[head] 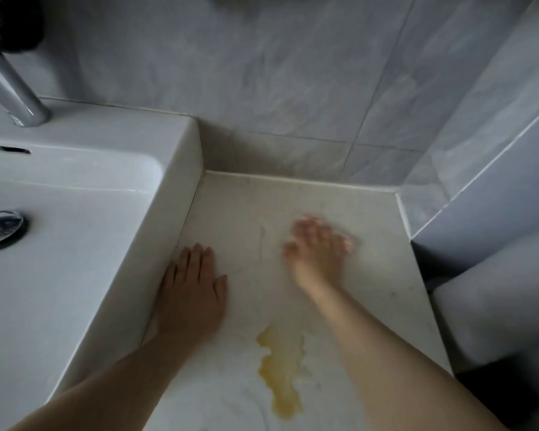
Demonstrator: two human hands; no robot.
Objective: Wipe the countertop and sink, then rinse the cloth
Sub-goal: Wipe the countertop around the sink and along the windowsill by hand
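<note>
**A:** What lies nearest?

**B:** A yellow puddle (280, 374) on the countertop (377, 262), thin and ragged-edged. It sits back from both sets of fingertips, between the two forearms. The countertop is pale stone with faint grey veining, dull and smudged.

**A:** And the hands?

**B:** The left hand (190, 290) lies flat, palm down, on the stone. Its fingers (196, 256) are straight and pressed together, with the thumb out to the side. Its outer edge is just beside the sink's outer wall.

**A:** The right one?

**B:** The right hand (315, 253) is blurred. Its fingers (308, 228) are spread over the stone, further on than the left fingertips and apart from them. I cannot tell whether they touch the surface.

**A:** Where is the sink?

**B:** The sink (181, 169) is a white rectangular basin, smooth and glossy, standing on the countertop to the left of the left fingers. Its round metal drain (1, 227) lies well left of them. An overflow slot (14, 149) is beyond that, and a chrome faucet (10, 88) stands at the back rim.

**A:** Past the fingertips?

**B:** Grey marbled wall tiles (293, 73) rise from the countertop's back edge, stained darker just above the seam.
</note>
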